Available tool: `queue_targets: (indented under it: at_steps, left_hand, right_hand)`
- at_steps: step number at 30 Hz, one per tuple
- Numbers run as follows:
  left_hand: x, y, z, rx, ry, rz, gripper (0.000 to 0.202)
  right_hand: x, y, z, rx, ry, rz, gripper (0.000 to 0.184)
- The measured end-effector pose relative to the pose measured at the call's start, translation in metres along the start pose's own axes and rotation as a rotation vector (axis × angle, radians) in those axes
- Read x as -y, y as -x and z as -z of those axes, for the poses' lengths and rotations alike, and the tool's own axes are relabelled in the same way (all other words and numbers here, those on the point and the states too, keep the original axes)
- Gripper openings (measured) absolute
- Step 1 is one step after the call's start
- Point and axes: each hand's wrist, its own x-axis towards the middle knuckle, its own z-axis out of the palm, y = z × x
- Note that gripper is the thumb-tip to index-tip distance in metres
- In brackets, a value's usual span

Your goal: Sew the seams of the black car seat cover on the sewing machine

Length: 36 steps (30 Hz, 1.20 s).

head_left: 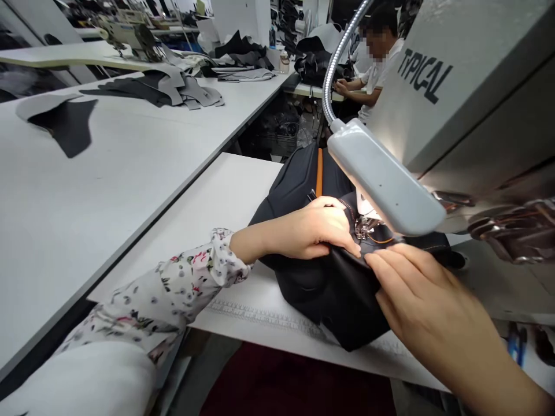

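Your left sleeve (173, 283) is closest, slanting up to the black cloth (329, 294), bunched on the table (243, 185) under your left hand (321, 228), its orange strip (319, 173) running away from you. Your right hand (418, 283) seems to pinch the cloth's near fold, fingers together; your left presses beside it, though I cannot tell whether it pinches. The presser foot (362, 227) sits just beyond both sets of fingertips, your left hand nearer it. Above hangs the lamp (385, 179); farther off, a co-worker (377, 63) sits
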Motion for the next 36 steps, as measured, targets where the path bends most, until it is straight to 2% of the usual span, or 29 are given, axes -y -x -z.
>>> queue_targets:
  at_steps: [5, 9, 12, 20, 26, 31, 36]
  left_hand:
    - [0.003, 0.0, 0.001, 0.052, 0.051, 0.058, 0.04]
    - [0.006, 0.003, -0.002, -0.002, 0.117, -0.003, 0.034]
    - [0.007, 0.007, -0.006, -0.022, 0.134, -0.016, 0.032]
    - [0.002, 0.013, -0.015, -0.068, 0.026, -0.01, 0.031]
    - [-0.002, 0.016, -0.023, -0.16, -0.074, -0.025, 0.028]
    - [-0.009, 0.018, -0.037, -0.3, -0.201, -0.053, 0.024]
    - [-0.022, 0.018, -0.054, -0.423, -0.368, -0.031, 0.027]
  right_hand:
    - [0.005, 0.009, -0.005, 0.051, 0.046, -0.024, 0.045]
    - [0.003, 0.006, -0.004, 0.065, 0.054, -0.057, 0.046]
    - [0.0, 0.0, -0.005, 0.049, 0.055, -0.03, 0.045]
    - [-0.002, 0.003, -0.011, 0.044, 0.081, -0.025, 0.044]
    - [-0.008, 0.008, -0.021, 0.003, 0.069, -0.063, 0.043]
    - [-0.016, 0.017, -0.036, -0.015, 0.0, -0.099, 0.049]
    - [-0.026, 0.017, -0.048, -0.134, -0.075, -0.064, 0.052]
